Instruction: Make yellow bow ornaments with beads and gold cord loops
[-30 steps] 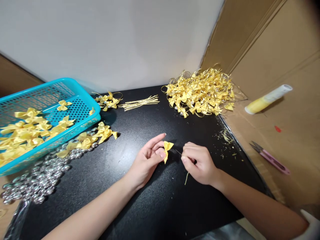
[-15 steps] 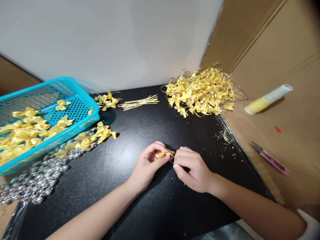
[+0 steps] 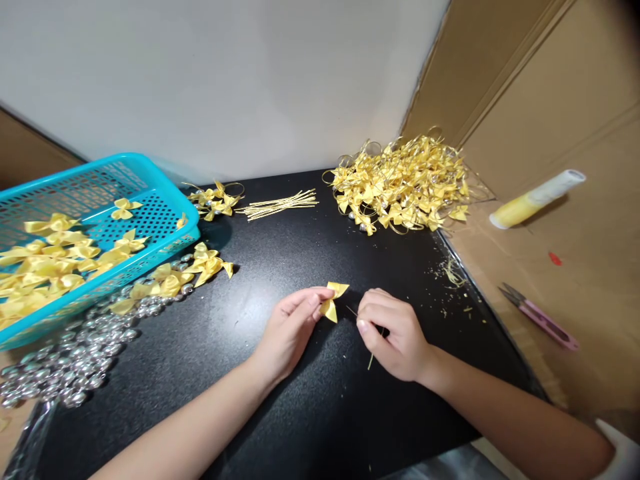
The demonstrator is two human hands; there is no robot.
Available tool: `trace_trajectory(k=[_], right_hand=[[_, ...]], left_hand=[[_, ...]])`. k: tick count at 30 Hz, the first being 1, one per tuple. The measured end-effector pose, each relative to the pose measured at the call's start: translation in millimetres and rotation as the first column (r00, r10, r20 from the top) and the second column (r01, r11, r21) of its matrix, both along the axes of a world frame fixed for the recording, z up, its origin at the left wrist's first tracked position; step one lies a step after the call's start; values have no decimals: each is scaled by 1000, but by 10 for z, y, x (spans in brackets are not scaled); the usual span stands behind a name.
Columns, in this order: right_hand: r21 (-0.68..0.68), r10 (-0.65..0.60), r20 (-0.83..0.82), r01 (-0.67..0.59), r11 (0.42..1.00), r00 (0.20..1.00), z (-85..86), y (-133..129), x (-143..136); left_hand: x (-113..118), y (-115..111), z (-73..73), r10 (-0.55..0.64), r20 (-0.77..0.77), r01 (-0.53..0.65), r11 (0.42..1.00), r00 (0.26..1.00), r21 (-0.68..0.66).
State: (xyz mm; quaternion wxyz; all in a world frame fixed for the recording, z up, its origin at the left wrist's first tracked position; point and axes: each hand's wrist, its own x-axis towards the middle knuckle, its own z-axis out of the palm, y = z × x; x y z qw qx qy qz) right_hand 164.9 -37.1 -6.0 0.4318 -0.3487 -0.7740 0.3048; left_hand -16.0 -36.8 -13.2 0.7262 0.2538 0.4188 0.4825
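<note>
Between its thumb and fingers, my left hand (image 3: 293, 327) pinches a yellow ribbon bow (image 3: 330, 308), whose tails point to the right. My right hand (image 3: 395, 333) is closed around a thin gold cord (image 3: 371, 361); one end hangs below the fingers and a fine tip sticks out toward the bow. A small gap separates the two hands above the black tabletop (image 3: 280, 413). What lies inside my right fist is mostly hidden.
At left, a blue basket (image 3: 173, 183) holds yellow bows, beside silver beads (image 3: 85, 353). Gold cords (image 3: 283, 205) lie at the back, near a heap of bows with loops (image 3: 405, 183). Pink snips (image 3: 547, 323) and a yellow-white roll (image 3: 537, 199) are at right.
The hands have drawn apart, the left slightly leftward and the right slightly rightward. The bow has turned so that its tails show, and the cord end below my right hand is more visible.
</note>
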Motion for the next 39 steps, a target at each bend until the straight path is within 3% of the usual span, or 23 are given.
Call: trace_trajectory(k=[5,17,39], right_hand=[[-39,26,73,-24,999,997,-11,21,14],[-1,96,159,-97,995,983,-62,35,14],[40,90,155,-98,994,984,-34,50,7]], left_hand=[[-6,12,-30,-11,-3,10,997,1000,-72],[-17,-6,14,-178,322,219,971,930,-95],[-23,-8,49,-200,374,256,961,905,-105]])
